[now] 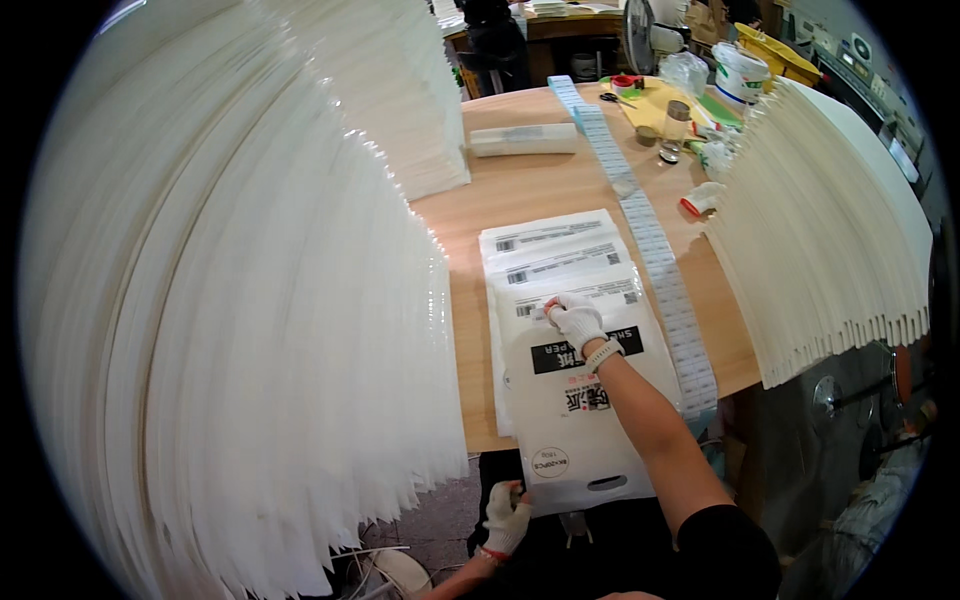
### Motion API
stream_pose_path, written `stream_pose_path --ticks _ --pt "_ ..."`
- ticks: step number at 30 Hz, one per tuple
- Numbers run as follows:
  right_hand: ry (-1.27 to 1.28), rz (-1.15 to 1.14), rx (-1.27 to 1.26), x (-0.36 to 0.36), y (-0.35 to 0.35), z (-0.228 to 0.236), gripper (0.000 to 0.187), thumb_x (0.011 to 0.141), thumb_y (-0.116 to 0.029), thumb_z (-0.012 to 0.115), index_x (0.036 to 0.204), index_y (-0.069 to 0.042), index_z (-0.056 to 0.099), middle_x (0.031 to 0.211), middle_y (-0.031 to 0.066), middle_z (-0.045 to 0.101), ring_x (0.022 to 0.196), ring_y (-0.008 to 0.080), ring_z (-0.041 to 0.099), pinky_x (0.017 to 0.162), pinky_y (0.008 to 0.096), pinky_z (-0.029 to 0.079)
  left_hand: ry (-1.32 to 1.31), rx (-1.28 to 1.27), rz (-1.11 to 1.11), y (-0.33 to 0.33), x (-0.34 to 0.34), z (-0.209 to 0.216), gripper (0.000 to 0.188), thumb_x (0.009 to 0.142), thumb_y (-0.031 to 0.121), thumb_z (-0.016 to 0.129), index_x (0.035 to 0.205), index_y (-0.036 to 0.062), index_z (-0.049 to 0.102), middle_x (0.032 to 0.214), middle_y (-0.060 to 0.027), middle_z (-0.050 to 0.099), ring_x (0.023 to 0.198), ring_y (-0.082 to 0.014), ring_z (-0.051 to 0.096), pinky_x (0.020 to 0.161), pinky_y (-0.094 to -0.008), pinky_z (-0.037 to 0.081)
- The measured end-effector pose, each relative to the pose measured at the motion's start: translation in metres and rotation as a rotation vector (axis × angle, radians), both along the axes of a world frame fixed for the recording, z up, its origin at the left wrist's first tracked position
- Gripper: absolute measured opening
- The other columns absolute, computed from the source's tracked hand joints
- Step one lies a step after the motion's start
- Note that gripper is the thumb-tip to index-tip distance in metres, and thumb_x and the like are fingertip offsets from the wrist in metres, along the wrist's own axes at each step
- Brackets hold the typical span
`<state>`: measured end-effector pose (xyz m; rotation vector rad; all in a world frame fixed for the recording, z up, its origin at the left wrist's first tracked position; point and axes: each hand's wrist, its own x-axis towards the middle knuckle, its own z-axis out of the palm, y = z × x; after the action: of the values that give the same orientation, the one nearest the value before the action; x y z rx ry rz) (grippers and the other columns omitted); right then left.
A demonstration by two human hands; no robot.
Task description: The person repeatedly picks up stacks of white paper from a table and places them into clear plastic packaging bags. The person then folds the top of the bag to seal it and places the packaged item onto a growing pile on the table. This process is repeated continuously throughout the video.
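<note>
A white printed plastic bag point(560, 410) with black panels and an oval handle hole lies topmost on an overlapping stack of like bags point(550, 235). Its handle end reaches past the table's near edge toward my lap. My right hand point(578, 322), in a white knit glove, is closed over the bag's far part. Its fingertips press on a small pale piece that looks like a label point(541, 313), beside a printed barcode. At the near left corner, my gloved left hand point(507, 518) has its fingers curled at the bag's edge. A long strip of labels point(660, 260) runs just right of the stack.
Tall piles of white bags point(250, 300) rise on the left, and another pile point(820, 230) fans out on the right. Farther back are a rolled plastic bundle point(524, 140), a glass jar point(674, 132), scissors point(616, 99) and a white bucket point(739, 75).
</note>
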<state>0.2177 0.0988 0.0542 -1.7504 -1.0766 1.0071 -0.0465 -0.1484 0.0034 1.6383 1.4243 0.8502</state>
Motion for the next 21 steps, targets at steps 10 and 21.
stream_pose_path --ticks 10,21 --pt "-0.392 0.052 -0.059 -0.020 0.039 -0.019 0.018 0.076 -0.026 0.056 0.082 -0.012 0.065 0.078 0.0128 0.063 0.074 0.0287 0.059 0.067 0.0356 0.046 -0.252 -0.551 0.128 -0.005 -0.015 -0.030 0.036 0.087 0.019 0.055 0.113 -0.0036 0.050 0.102 -0.0177 0.059 0.091 -0.0213 0.059 0.077 -0.0300 0.046" --pt "-0.467 0.065 -0.012 -0.021 0.043 -0.025 0.016 0.076 -0.025 0.054 0.082 -0.013 0.064 0.080 0.0134 0.063 0.078 0.0302 0.059 0.070 0.0382 0.046 -0.151 -0.703 -0.034 0.003 -0.009 -0.014 0.044 0.088 0.032 0.051 0.114 -0.0030 0.050 0.102 -0.0179 0.060 0.094 -0.0221 0.058 0.082 -0.0298 0.044"
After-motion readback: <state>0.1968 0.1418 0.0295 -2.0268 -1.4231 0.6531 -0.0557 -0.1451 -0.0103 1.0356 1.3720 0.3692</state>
